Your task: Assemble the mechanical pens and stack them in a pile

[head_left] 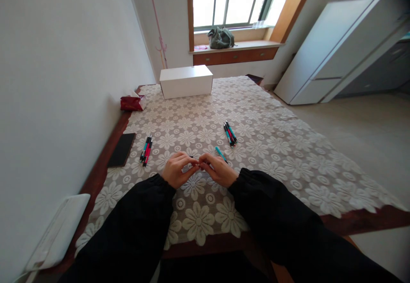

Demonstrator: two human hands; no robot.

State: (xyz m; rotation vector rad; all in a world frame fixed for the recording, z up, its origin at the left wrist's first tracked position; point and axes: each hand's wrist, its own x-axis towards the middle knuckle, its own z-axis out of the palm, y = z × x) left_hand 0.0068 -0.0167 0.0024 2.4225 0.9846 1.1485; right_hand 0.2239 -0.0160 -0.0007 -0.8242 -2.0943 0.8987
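My left hand [180, 168] and my right hand [218, 169] meet fingertip to fingertip over the flowered lace tablecloth [198, 221]. Both are closed in a pinch. A small dark tip peeks out by the left fingers, but most of what they grip is hidden or too small to name. Just beyond my right hand a teal pen piece [220, 153] slants across the cloth, its lower end partly covered by that hand. Farther right lies a bunch of teal, red and black pens [229, 133]. To the left is another small group of pens [146, 150].
A black flat rectangular object [121, 150] lies along the left table edge, with a red tissue pack [132, 103] behind it. At the back stands a white box [186, 82]. A white rounded device [59, 231] sits near left, against the wall.
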